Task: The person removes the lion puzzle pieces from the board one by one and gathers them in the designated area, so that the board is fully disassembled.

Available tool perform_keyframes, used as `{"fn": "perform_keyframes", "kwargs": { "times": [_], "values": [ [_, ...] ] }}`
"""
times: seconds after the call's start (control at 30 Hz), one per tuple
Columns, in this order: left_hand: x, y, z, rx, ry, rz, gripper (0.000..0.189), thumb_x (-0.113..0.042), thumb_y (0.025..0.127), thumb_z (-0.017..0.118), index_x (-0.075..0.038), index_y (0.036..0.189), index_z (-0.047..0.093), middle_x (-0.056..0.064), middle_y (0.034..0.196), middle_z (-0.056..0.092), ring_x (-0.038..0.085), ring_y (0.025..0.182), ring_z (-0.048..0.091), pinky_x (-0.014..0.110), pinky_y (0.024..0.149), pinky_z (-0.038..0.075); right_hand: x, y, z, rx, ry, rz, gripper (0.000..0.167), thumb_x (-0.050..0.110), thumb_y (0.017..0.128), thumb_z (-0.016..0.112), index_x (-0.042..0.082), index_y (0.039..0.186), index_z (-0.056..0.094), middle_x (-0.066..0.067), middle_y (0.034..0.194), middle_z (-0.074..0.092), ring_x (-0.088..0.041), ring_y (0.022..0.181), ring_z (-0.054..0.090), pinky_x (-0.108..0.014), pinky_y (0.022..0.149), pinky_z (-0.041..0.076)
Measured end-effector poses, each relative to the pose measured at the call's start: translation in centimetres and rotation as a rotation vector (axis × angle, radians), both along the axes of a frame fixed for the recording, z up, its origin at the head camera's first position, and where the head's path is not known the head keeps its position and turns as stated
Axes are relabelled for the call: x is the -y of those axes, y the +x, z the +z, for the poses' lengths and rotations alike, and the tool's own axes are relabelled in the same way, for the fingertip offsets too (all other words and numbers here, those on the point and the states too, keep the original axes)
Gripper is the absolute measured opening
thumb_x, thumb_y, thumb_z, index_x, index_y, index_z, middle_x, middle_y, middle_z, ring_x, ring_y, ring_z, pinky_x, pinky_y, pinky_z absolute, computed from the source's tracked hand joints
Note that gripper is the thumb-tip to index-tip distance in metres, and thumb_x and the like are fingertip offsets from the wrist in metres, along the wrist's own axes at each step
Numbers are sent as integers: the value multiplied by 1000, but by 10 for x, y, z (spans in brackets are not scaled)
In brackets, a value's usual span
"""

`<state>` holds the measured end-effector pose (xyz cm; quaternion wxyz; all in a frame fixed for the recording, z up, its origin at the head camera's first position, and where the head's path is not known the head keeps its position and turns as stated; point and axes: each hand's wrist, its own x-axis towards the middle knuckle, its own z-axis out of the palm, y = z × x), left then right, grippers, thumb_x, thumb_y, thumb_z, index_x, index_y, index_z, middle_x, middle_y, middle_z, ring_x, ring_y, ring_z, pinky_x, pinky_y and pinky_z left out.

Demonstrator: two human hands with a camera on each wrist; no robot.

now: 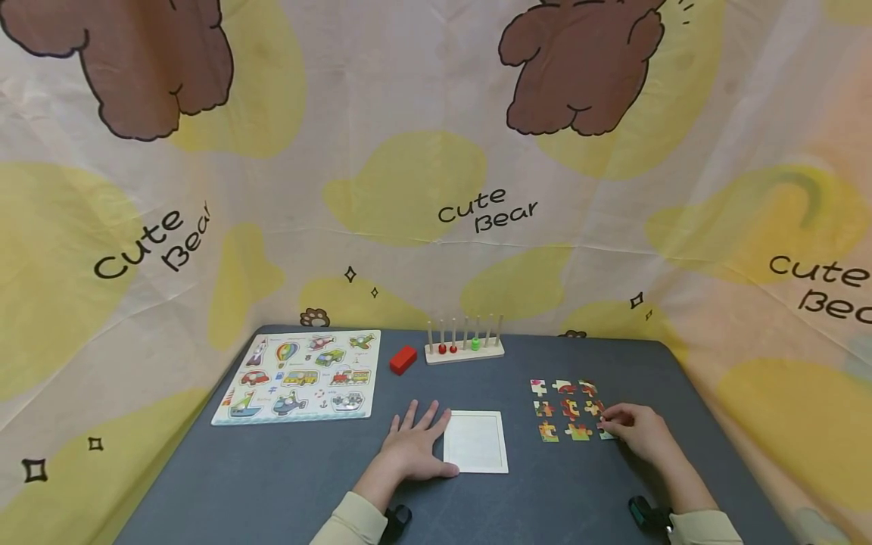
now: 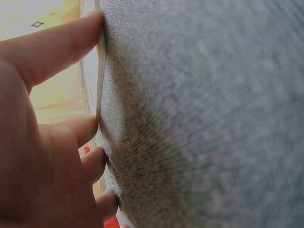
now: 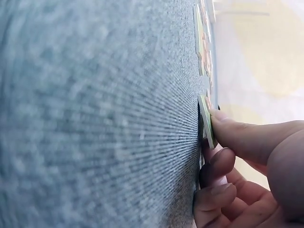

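Observation:
My left hand (image 1: pixel 412 450) lies with fingers spread on the dark table, its thumb and index finger at the left edge of a square white puzzle tray (image 1: pixel 475 442). In the left wrist view the thumb (image 2: pixel 71 45) touches the tray's thin edge. Over to the right, my right hand (image 1: pixel 643 431) pinches the jigsaw piece (image 3: pixel 207 121) at the near right corner of a group of pieces. The thumb presses on its top, and the curled fingers are at its side; the piece tips up slightly off the table. Several other colourful jigsaw pieces (image 1: pixel 570 409) lie face up in spaced rows.
A vehicle picture board (image 1: pixel 272 393) lies at the left back. A red block (image 1: pixel 403 360) and a wooden peg stand (image 1: pixel 470 354) with red and green beads are at the back middle. Behind the table (image 1: pixel 286 484) hangs a bear-print curtain (image 1: pixel 402 189).

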<state>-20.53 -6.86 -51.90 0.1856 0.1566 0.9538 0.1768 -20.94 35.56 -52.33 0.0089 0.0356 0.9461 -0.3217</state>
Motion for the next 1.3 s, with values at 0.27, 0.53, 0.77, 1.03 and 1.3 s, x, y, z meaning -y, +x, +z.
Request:
{"fn": "perform_keyframes", "kwargs": {
  "times": [0.27,0.53,0.77,1.03,1.3],
  "values": [
    [0,-1,0,4,-1,-1,98,-65,78,74,-27,159,33,2,169,22,40,156,4,67,121,8,2,0,-2,-5,19,-24,19,20,90,77,4,101,73,-2,83,68,-16,74,57,-32,64,45],
    [0,-1,-1,5,-4,-1,99,-66,78,74,-27,159,33,3,169,22,41,156,5,67,121,8,4,1,-1,2,28,-42,23,20,87,80,4,102,73,-4,85,64,-18,75,55,-32,63,44],
    [0,-1,-1,6,10,1,98,-65,78,74,-26,159,34,3,169,23,41,156,5,67,121,8,5,4,5,-7,2,-32,23,20,88,79,5,104,73,-3,86,68,-17,76,58,-32,64,46],
    [-1,2,1,-1,11,17,98,-63,78,76,-26,159,35,5,168,26,42,156,9,68,120,11,12,12,28,-34,-35,38,28,31,96,70,7,110,72,-4,92,74,-17,79,66,-32,62,50],
    [8,1,23,-39,1,4,96,-57,78,78,-26,158,36,14,163,33,51,151,20,69,119,17,22,22,63,-121,-15,87,39,46,97,64,14,119,69,-5,101,73,-17,83,67,-30,64,51]
  ]
}}
